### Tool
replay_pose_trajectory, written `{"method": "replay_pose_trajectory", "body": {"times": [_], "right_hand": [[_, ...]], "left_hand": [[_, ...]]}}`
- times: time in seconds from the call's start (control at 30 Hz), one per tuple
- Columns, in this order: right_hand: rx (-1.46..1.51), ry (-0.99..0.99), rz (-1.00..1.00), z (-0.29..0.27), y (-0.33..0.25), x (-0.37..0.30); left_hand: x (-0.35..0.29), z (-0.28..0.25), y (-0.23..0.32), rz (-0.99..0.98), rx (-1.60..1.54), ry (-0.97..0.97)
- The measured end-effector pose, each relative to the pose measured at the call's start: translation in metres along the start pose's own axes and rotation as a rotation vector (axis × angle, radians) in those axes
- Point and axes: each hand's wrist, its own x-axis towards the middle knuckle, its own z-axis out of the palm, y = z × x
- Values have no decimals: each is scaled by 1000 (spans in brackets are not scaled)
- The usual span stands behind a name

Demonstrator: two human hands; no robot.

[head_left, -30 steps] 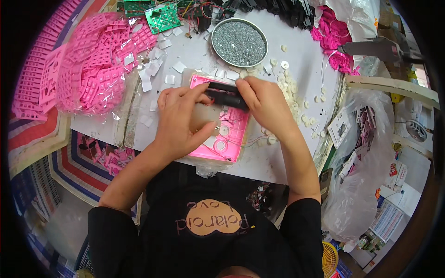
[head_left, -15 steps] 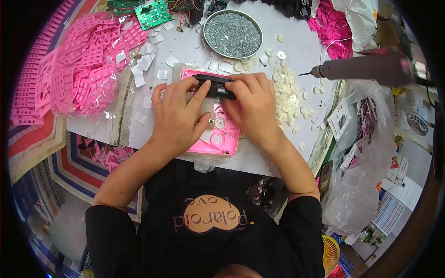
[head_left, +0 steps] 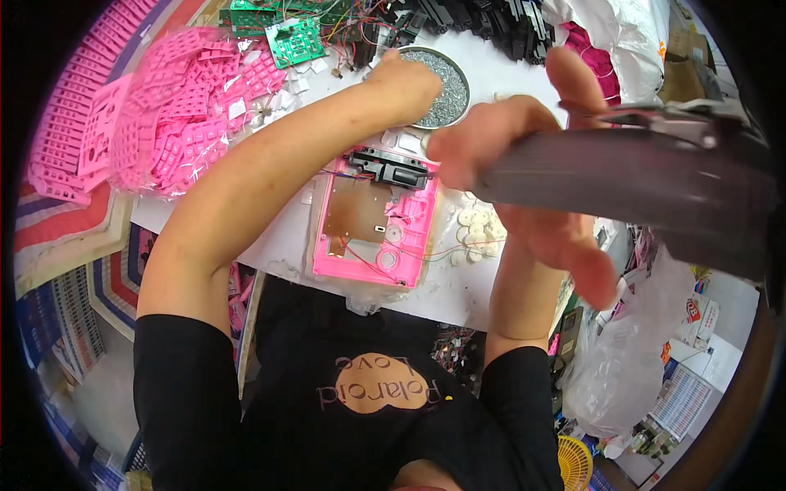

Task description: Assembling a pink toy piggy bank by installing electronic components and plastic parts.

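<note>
My left hand point(head_left: 407, 86) is at the round metal dish point(head_left: 469, 90) of small silver screws, its fingers curled down into them; the fingertips are hidden. At the right, my right hand point(head_left: 544, 233) is open, fingers spread around the body of a dark electric screwdriver point(head_left: 614, 173), which is close to the camera and blurred. Whether the palm touches it I cannot tell. Between my arms lies a pink plastic casing point(head_left: 352, 266), open side up. It contains a brown circuit board point(head_left: 356, 209), thin wires and, across its far end, a black plastic part point(head_left: 397, 170) that no hand touches.
Pink keypad pieces in a clear bag point(head_left: 168, 114) lie on the left. Green circuit boards point(head_left: 296, 42) and black plastic parts point(head_left: 483, 29) line the far edge. White discs point(head_left: 475, 227) are scattered right of the casing. A plastic bag point(head_left: 610, 352) hangs at the right.
Both hands have left the black part, which stays in the casing. My left hand has moved away to the screw dish; my right hand has moved right and opened around the screwdriver, now nearer the camera.
</note>
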Motion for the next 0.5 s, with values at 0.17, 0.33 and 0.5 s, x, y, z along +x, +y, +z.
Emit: {"method": "replay_pose_trajectory", "body": {"times": [0.17,0.33,0.5], "right_hand": [[-203,-73,11,13,8,6],[-255,251,-83,2,27,-7],[1,124,-286,3,27,-22]], "left_hand": [[15,40,-15,31,-231,135],[-17,-35,11,7,-10,-32],[-107,-27,36,215,-186,378]]}}
